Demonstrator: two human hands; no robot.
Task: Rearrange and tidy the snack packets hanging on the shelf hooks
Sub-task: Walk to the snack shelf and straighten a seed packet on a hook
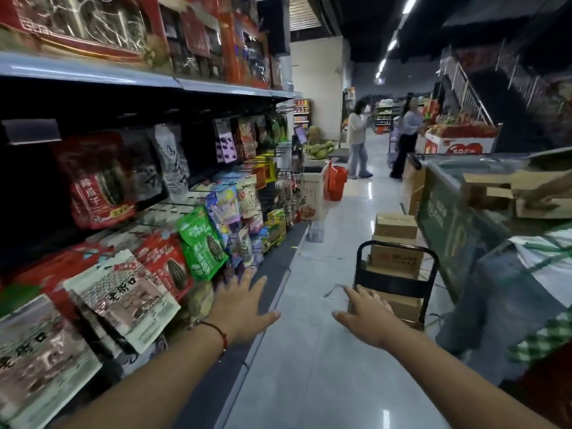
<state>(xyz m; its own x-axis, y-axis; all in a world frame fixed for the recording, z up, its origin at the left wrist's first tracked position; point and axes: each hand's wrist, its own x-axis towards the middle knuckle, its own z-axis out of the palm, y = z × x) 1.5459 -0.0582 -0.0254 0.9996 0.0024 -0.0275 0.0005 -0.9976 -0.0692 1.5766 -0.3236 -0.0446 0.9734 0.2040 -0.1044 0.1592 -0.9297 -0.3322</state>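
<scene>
Snack packets hang on hooks along the shelf on my left: a red seed packet [96,184] high up, a white and brown packet [127,298] low down, a red one [168,267] and a green one [202,243] beside it. Further packets [244,196] run down the row. My left hand [244,308], with a red cord at the wrist, is stretched out with straight fingers just right of the low packets and holds nothing. My right hand [365,314] is also spread flat over the aisle, empty.
A black trolley [396,274] loaded with cardboard boxes [396,226] stands in the aisle ahead of my right hand. A green chest freezer [448,218] with boxes on top lines the right side. A red basket [335,182] and two people [357,140] are farther down.
</scene>
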